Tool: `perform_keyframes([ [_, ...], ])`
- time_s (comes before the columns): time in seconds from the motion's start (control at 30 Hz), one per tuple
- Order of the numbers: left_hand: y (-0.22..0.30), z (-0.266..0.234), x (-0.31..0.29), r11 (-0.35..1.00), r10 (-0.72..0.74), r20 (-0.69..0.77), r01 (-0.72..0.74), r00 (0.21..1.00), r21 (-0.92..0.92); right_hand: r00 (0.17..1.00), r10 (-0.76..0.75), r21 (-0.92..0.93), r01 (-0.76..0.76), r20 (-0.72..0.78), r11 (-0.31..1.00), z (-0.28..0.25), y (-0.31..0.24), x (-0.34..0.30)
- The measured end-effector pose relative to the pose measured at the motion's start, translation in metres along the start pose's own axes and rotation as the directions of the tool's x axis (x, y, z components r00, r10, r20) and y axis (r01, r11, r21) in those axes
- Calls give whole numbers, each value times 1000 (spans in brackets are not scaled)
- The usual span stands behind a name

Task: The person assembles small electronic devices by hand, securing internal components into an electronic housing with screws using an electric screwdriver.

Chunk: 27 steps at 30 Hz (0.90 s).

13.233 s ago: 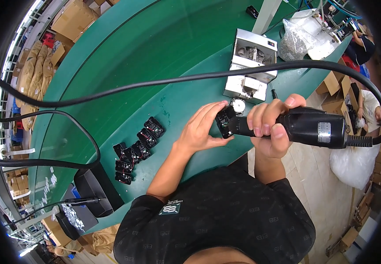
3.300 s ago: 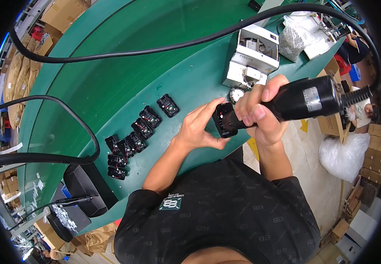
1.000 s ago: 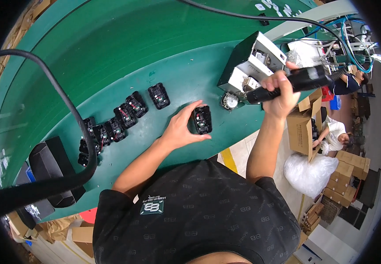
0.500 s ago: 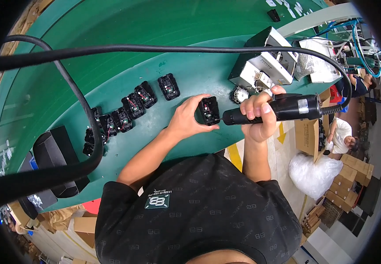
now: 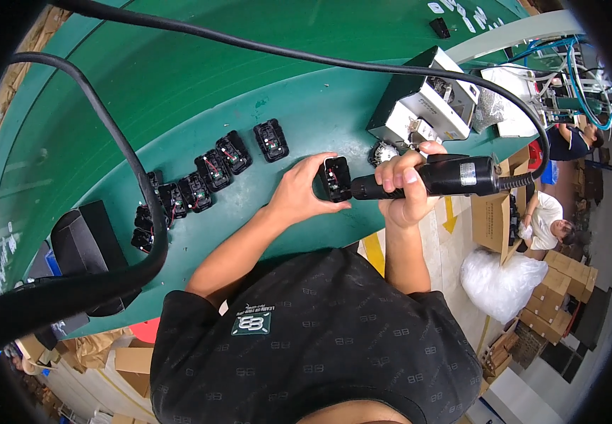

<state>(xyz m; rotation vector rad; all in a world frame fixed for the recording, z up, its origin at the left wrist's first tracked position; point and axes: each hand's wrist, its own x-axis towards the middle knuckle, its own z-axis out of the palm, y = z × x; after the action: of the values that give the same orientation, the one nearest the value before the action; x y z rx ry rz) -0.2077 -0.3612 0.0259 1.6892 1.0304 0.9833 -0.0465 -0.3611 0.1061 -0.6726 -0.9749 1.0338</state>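
Observation:
Between the thumb and fingers of my left hand (image 5: 300,187), a black plastic housing (image 5: 336,178) with small electronic parts inside is gripped at its two ends on the green table. My right hand (image 5: 406,189) is wrapped round a black electric screwdriver (image 5: 454,177), held nearly level. Its nose meets the near right side of the housing; the bit itself cannot be seen. A thick black cord (image 5: 525,179) leaves the back of the tool. Just beyond my right fingers lies a round metallic part (image 5: 384,152).
Several similar open black housings (image 5: 214,169) lie in a row to the left on the green table (image 5: 306,106). An opened black box (image 5: 90,244) stands at the far left. Past my right hand sits a white-and-black carton (image 5: 433,99) holding metal parts. Black cable (image 5: 249,46) loops overhead.
The screwdriver and my right hand have moved slightly left, bringing the nose against the housing and hiding the bit. The overhead cable has swung. My left hand keeps its grip.

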Motion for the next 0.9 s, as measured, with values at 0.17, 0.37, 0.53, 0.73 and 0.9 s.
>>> perform_keyframes([
  [0.17, -1, 2, 0, 999, 34, -18, -34, 999, 27, 1000, 24, -12, -24, 15, 1000, 0, 1, 0],
  [0.37, -5, 2, -1, 998, 34, -24, -33, 999, 56, 993, 95, -22, -94, 64, 995, 4, 8, 0],
  [0.53, -4, 1, -5, 997, 39, -27, -37, 999, 70, 983, 175, 14, -176, 59, 984, 6, 11, 2],
  [0.73, 0, -4, -4, 999, -9, -42, 11, 999, 52, 993, 91, 146, -101, 78, 984, 8, 14, -1],
  [0.9, -4, 0, 0, 997, -68, 18, 69, 998, -47, 998, -4, 120, 11, -64, 993, 3, 10, -1],
])
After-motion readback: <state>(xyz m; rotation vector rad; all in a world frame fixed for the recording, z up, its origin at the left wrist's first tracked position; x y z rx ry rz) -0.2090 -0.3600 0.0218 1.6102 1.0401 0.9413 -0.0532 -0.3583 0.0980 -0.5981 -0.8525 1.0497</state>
